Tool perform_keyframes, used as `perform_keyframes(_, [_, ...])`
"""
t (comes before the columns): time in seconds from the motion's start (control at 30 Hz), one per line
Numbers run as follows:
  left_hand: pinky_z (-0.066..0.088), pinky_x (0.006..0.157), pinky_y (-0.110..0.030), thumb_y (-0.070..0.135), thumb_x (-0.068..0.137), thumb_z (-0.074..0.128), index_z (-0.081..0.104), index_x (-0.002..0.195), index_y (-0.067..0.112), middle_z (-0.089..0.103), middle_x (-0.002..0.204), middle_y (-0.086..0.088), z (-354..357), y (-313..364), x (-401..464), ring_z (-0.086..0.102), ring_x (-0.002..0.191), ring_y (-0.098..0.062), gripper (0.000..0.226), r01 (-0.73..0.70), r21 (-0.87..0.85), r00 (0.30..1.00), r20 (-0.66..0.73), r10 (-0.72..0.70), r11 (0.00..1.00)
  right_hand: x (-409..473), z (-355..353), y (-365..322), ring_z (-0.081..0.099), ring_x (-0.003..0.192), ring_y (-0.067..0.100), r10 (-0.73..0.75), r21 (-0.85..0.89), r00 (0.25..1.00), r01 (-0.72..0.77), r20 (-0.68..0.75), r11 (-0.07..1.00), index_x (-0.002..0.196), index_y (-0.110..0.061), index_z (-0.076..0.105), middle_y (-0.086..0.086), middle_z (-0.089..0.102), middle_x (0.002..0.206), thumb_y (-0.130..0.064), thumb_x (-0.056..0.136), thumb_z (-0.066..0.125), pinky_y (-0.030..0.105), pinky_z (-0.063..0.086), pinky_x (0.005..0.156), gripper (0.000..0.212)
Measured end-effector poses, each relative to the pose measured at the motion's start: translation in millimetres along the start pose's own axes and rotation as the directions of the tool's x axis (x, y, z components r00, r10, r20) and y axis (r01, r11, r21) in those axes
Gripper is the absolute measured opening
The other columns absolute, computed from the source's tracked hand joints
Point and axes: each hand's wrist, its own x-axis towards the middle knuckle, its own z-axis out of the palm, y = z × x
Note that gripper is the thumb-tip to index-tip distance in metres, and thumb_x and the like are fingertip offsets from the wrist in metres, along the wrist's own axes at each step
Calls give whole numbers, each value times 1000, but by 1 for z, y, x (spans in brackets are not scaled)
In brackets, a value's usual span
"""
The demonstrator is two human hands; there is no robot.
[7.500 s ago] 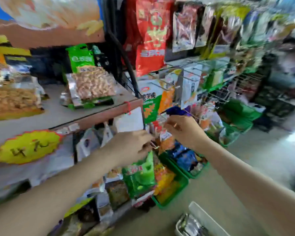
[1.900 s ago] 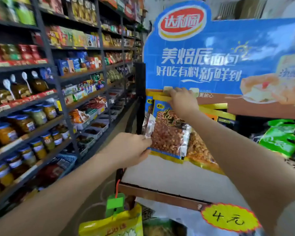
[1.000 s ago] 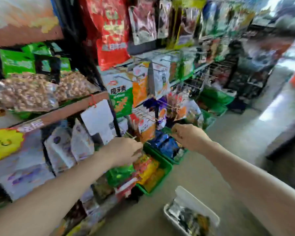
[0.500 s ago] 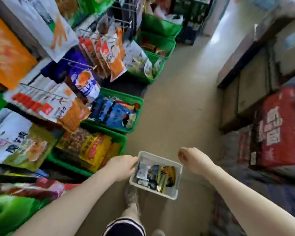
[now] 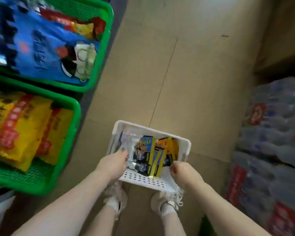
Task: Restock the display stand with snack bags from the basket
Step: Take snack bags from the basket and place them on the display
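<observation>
Far left of frame: two green crates (image 5: 76, 116) on the floor, upper with blue bags, lower with yellow bags. Lower centre: white basket (image 5: 153, 129) on the floor, snack bags (image 5: 147, 155) standing inside. Left hand (image 5: 113, 165) reaches into the basket's left side, fingertips on a clear-topped bag; grip unclear. Right hand (image 5: 182, 172), fingers curled, over the basket's right near corner; contents cannot tell. Right edge: wrapped bottle packs (image 5: 271, 150).
</observation>
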Motion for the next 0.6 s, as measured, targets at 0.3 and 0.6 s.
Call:
perform_keyframes(0.3, [11,116,-42,57,77,59,-5,147,18,-15,153,-13,129,-34,147,2,143,-32,103,-143,342,989,22,144,929,161,83,45,45,121,33,82,-5,985,-84,-154,996,126,-8,44,16,44,134,-3,92,36,44,46,90,35])
perform_keyframes(0.6, [-18,107,-47,71,69,56,-36,134,17,-40,138,-20,168,-32,188,-27,135,-39,125,-136,398,989,9,144,907,215,80,42,10,145,24,-95,-252,989,64,-111,966,146,-17,16,3,14,157,-15,92,50,35,10,119,64])
